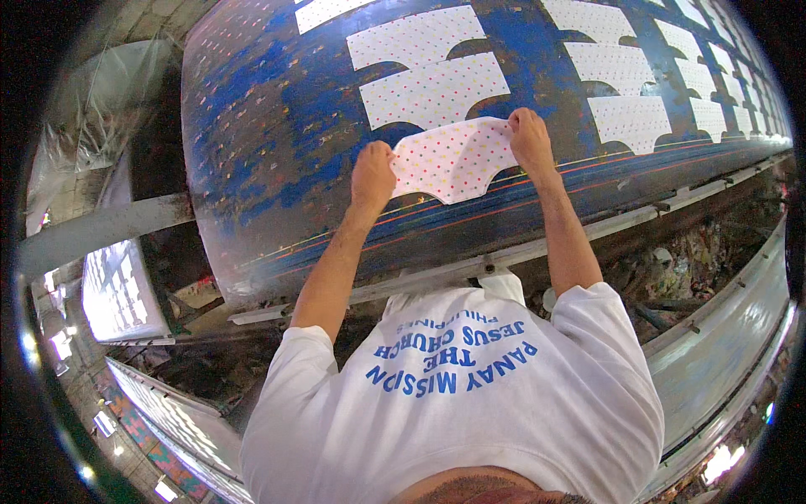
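Between my two hands a white fabric cutout (pixel 453 160) with red, pink and yellow dots is stretched over the near edge of a long sloping table (pixel 252 160). My left hand (pixel 373 178) is closed on its left corner. At the upper right corner, my right hand (pixel 532 144) pinches the cloth. The cutout's lower edge narrows to a tab between two curved notches. Just beyond it lies a matching dotted cutout (pixel 435 88), flat on the blue-stained tabletop, with another dotted cutout (pixel 416 37) behind that one.
More dotted cutouts (pixel 630 123) lie in columns to the right. A pale rail (pixel 588 235) runs along the table's near side. A grey beam (pixel 109 231) meets the left end, near hanging clear plastic (pixel 126 92). Another long table (pixel 714 370) stands at lower right.
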A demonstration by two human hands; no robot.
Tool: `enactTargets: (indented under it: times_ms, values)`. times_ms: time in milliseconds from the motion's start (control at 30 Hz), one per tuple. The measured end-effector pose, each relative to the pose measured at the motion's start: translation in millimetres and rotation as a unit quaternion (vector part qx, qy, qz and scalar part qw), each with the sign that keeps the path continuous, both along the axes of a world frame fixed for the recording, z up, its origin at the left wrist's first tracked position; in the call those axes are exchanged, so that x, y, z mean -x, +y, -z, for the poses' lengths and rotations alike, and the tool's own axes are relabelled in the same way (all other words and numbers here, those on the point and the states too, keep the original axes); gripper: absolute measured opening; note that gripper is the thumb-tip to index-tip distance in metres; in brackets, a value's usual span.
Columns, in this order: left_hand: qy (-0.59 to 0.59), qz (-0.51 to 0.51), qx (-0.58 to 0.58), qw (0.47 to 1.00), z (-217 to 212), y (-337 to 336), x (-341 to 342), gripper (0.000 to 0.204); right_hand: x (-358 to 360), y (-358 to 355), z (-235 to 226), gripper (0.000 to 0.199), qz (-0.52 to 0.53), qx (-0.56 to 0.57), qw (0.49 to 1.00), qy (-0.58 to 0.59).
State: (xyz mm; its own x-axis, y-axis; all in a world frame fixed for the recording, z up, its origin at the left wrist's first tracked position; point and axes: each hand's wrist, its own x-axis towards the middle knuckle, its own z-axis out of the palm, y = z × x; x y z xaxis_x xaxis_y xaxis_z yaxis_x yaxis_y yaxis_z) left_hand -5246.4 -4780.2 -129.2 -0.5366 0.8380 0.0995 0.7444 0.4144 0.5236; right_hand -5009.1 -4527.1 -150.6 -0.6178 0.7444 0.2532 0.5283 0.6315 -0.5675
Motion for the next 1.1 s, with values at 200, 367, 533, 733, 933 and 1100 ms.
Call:
enactTargets:
  times_ms: [200, 367, 533, 733, 933, 1100]
  values:
    - [-0.256, 0.026, -0.052, 0.965, -67.5, -22.9, -49.8, 0.02, -12.4, -20.6, -26.8, 0.02, 0.056, 0.09, 0.994, 0.029]
    - [-0.254, 0.033, -0.141, 0.956, -110.3, -37.9, -25.8, 0.017, -24.2, -14.2, -61.2, 0.016, 0.134, 0.11, 0.985, 0.019]
    - [-0.183, -0.016, -0.101, 0.978, -72.4, -10.4, 36.9, 0.016, 1.8, 20.8, -68.3, 0.018, 0.09, 0.042, 0.995, 0.018]
    - [-0.08, -0.088, -0.045, 0.992, -1.8, 57.9, 105.0, 0.016, 67.8, 80.2, -41.6, 0.019, 0.026, 0.05, 0.998, 0.011]
    - [0.0, -0.173, 0.043, 0.984, 29.1, 94.1, 121.6, 0.021, 105.0, 132.8, -0.4, 0.02, -0.054, 0.037, 0.997, -0.041]
    - [-0.002, -0.203, 0.066, 0.977, 30.6, 100.2, 116.4, 0.016, 112.0, 152.4, 19.0, 0.016, -0.115, 0.049, 0.99, -0.061]
